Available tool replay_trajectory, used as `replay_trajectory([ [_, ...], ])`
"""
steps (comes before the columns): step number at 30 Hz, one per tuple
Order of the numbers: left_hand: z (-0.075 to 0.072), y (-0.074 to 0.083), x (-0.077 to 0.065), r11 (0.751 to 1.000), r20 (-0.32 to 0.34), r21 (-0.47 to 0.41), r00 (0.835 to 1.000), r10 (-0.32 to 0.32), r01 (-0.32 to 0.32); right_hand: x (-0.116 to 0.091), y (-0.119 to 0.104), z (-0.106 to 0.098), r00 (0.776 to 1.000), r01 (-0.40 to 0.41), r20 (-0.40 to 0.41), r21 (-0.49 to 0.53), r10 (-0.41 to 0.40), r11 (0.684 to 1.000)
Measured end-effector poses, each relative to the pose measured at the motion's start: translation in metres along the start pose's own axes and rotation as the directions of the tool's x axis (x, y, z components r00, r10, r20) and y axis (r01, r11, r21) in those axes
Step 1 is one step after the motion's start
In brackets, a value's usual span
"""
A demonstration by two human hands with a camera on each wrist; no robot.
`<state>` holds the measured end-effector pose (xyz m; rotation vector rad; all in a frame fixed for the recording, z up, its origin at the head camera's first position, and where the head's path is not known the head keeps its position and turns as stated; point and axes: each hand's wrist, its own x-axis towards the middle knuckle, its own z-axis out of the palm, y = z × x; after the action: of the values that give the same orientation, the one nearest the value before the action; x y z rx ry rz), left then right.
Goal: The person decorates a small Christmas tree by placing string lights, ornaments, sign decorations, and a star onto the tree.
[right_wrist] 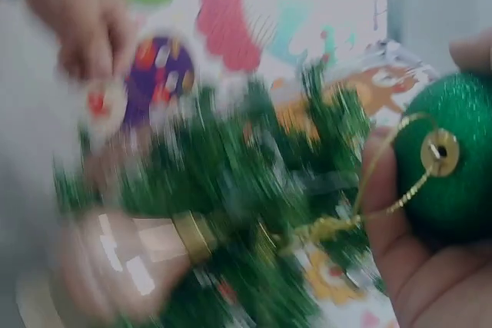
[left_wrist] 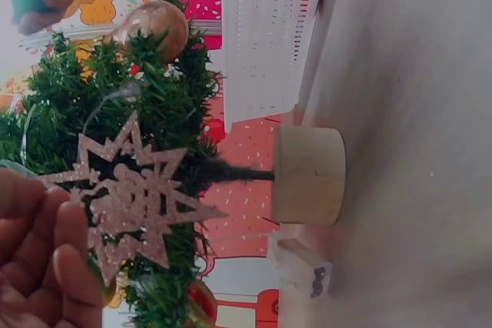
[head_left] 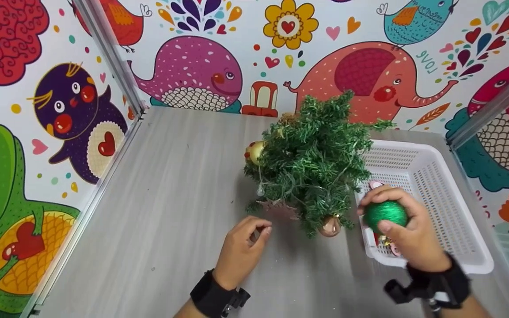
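Observation:
My right hand (head_left: 411, 229) grips a glittery green Christmas ball (head_left: 386, 215) over the white basket. In the right wrist view a gold cord loop (right_wrist: 384, 167) hangs from the ball's cap. My left hand (head_left: 242, 247) hangs loosely curled with nothing in it, near the front left of a small artificial Christmas tree (head_left: 316, 154). A pink glitter star ornament (left_wrist: 127, 197) hangs on the tree close to the left fingers. A rose-gold bauble (head_left: 330, 226) hangs on the front branches, and a yellow ornament (head_left: 255, 152) on the left side. The tree stands upright on a round wooden base (left_wrist: 311, 176).
The white plastic basket (head_left: 457, 221) stands right of the tree, with several small ornaments (head_left: 387, 240) inside. A string of clear bulbs (head_left: 260, 190) runs over the branches. Printed panels (head_left: 192, 70) wall the grey tabletop (head_left: 170, 198) at the back and sides.

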<state>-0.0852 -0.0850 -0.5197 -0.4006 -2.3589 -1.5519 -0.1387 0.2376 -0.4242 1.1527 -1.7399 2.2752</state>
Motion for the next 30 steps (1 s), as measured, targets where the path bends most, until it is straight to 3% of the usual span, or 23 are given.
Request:
replay_trajectory([
  [3,0.008,0.005,0.002,0.995,-0.001,-0.003,0.995,0.103,-0.103,-0.005,0.013,0.024,0.994,-0.07,-0.077,0.11,0.079,0.991],
  [5,0.016,0.01,0.004,0.975,0.009,-0.016,0.975,0.221,-0.221,-0.007,0.021,0.04,0.983,-0.108,-0.124,0.189,0.133,0.976],
  [8,0.03,0.021,0.008,0.908,0.039,-0.026,0.907,0.419,-0.418,-0.008,0.03,0.062,0.963,-0.113,-0.202,0.3,0.178,0.947],
  [10,0.039,0.03,0.011,0.862,0.051,-0.047,0.861,0.506,-0.504,-0.008,0.034,0.073,0.951,-0.085,-0.256,0.326,0.175,0.941],
  [12,0.047,0.038,0.012,0.84,0.05,-0.056,0.839,0.542,-0.539,-0.007,0.038,0.083,0.938,-0.053,-0.311,0.315,0.156,0.948],
  [15,0.053,0.043,0.012,0.846,0.021,-0.073,0.847,0.531,-0.528,-0.006,0.045,0.093,0.922,-0.03,-0.366,0.266,0.13,0.963],
  [18,0.054,0.043,0.011,0.855,-0.007,-0.067,0.857,0.516,-0.515,-0.006,0.049,0.1,0.919,-0.02,-0.38,0.22,0.105,0.975],
  [23,0.051,0.037,0.008,0.859,-0.018,-0.079,0.862,0.507,-0.506,-0.009,0.053,0.103,0.931,0.014,-0.365,0.124,0.032,0.992],
  [30,0.045,0.032,0.005,0.88,-0.057,-0.108,0.887,0.458,-0.462,-0.028,0.056,0.098,0.961,0.021,-0.271,-0.131,-0.056,0.991],
])
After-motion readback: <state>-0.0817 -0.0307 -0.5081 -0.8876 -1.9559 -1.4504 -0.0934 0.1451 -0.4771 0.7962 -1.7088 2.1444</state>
